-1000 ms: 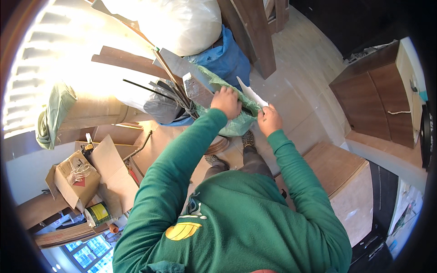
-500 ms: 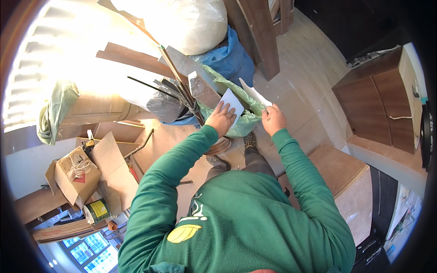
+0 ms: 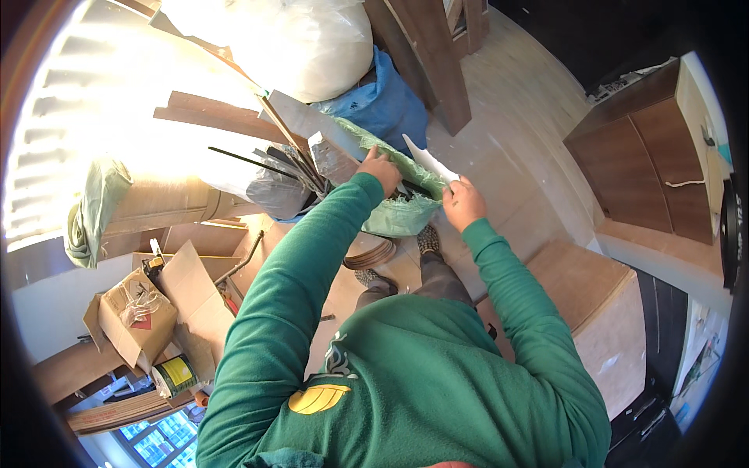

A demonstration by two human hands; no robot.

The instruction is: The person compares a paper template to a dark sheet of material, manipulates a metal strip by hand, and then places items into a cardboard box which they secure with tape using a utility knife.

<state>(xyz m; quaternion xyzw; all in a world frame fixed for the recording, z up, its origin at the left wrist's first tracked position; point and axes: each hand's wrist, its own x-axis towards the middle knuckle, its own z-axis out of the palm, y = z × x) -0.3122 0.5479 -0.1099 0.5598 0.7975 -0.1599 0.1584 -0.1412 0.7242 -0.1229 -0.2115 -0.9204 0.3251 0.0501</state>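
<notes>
At twelve o'clock from the person's body, just beyond the shoes [image 3: 427, 239], stands a green woven sack [image 3: 399, 220], its mouth gaping upward. Reading the clock from that mouth, the left hand [image 3: 380, 171] lies at about eleven, fingers bent down over the opening; whether they pinch anything I cannot tell. The right hand [image 3: 464, 203] sits at three o'clock, thumb and fingers closed on the rim, and a white panel [image 3: 431, 161] with a pointed tip rises beside it toward one o'clock — whether the fingers also catch its edge is unclear. A dark strip [image 3: 417, 189] shows inside the mouth. The sack's fabric looks thin, soft and frayed, so it should fold easily and give no stiffness; a bunched fistful of rim would probably hold better than the loose threads. Its load is mostly hidden, so its weight is hard to judge. The panel looks light, stiff and smooth — likely to slip or snap at its narrow tip, and best held flat-on along its broader lower part. At ten o'clock a grey block [image 3: 331, 160] leans near thin rods [image 3: 290, 132]; a blue sack [image 3: 382, 105] stands at twelve.
</notes>
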